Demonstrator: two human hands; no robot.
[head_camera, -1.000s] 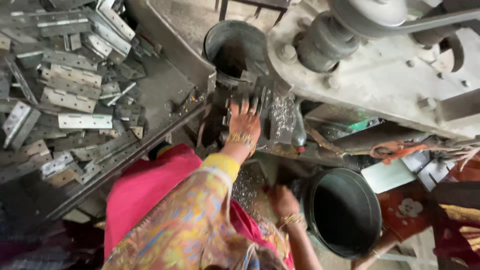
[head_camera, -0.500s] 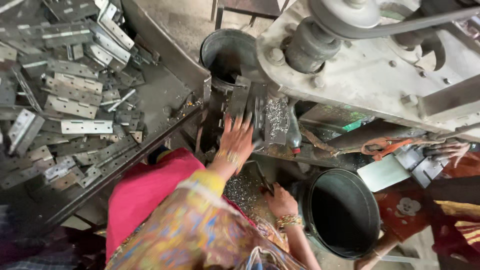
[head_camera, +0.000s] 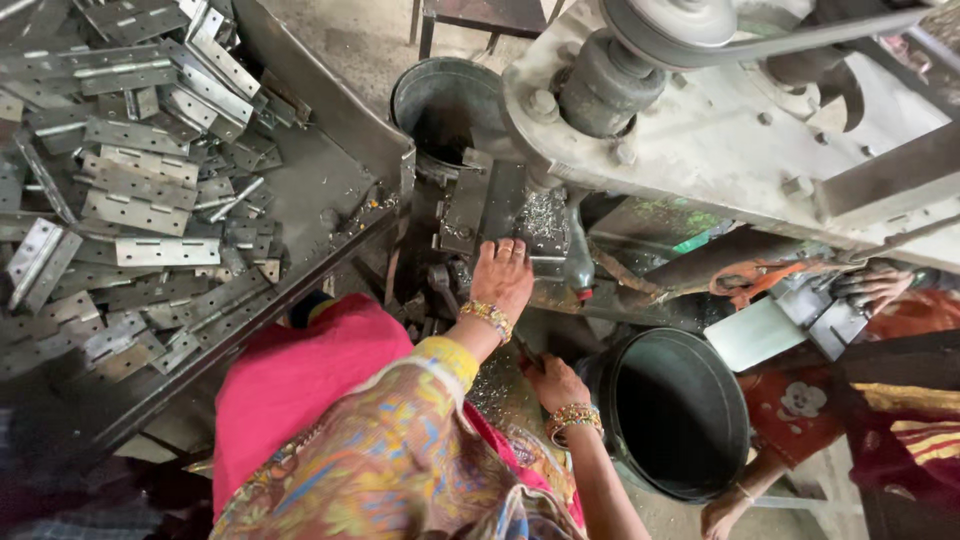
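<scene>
The left hand lies flat, palm down, fingers together and stretched forward, pressed on the dark metal bed of the press machine, just below two upright steel plates that stand side by side at the machine's front. What lies under the palm cannot be told. The right hand is lower and nearer the body, fingers curled loosely around a thin dark tool whose tip points up toward the left hand; the two hands are near each other but apart. Each wrist carries a beaded bangle, two in all.

Bright metal shavings are heaped just right of the left hand's fingertips, and a small bottle stands beside them. Two dark round buckets are in view: one just right of the right hand, its mouth open toward the camera, and another beyond the steel plates, well above the left hand.

To the left, a sloped metal surface holds a loose pile of flat hinge leaves, too many and too overlapped to count, well apart from both hands. At the right edge another person's hand rests on a grey part, and a second one shows at the bottom.
</scene>
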